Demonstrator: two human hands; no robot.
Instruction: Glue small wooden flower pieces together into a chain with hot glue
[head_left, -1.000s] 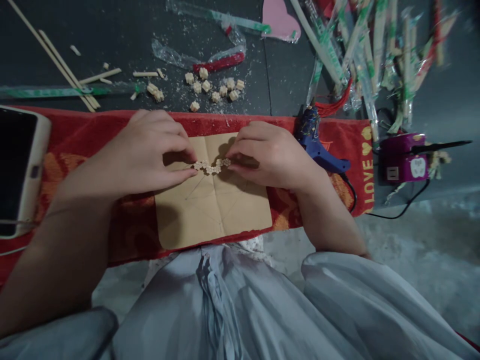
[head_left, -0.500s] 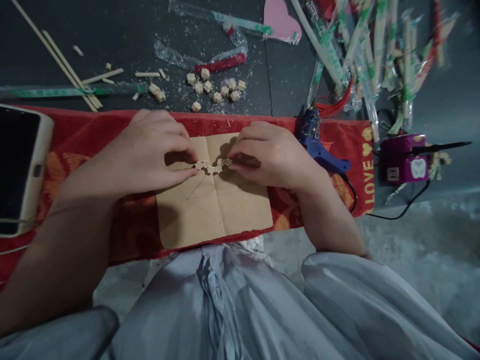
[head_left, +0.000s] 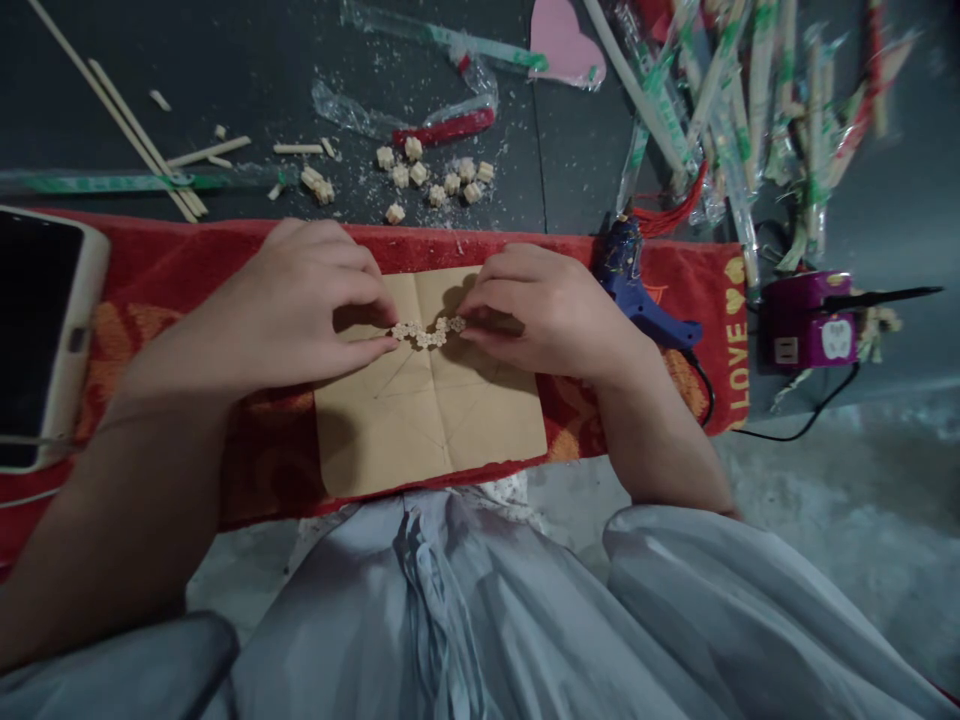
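A curved chain of small pale wooden clusters [head_left: 429,335] spans the gap between my two hands. My left hand [head_left: 307,305] pinches its left end between thumb and fingertips. At the other end, my right hand [head_left: 536,305] has its fingers closed on the chain too. Beneath lies a creased tan sheet of paper [head_left: 390,440] with faint pencil lines. The sheet rests on a red towel [head_left: 247,480] with orange patterns. Beside my right hand is a blue hot glue gun [head_left: 637,290]. Several loose stick clusters [head_left: 418,174] sit beyond my hands.
Thin sticks [head_left: 135,125] and cut pieces lie at the back left. A phone [head_left: 45,330] is at the left edge. Wrapped stick bundles [head_left: 727,120] crowd the back right, near a purple box with cords [head_left: 810,320]. A pink paper heart [head_left: 564,45] lies at the back.
Hardly anything differs. The view has shifted very slightly, and both hands keep their pinch on the chain of wooden clusters.
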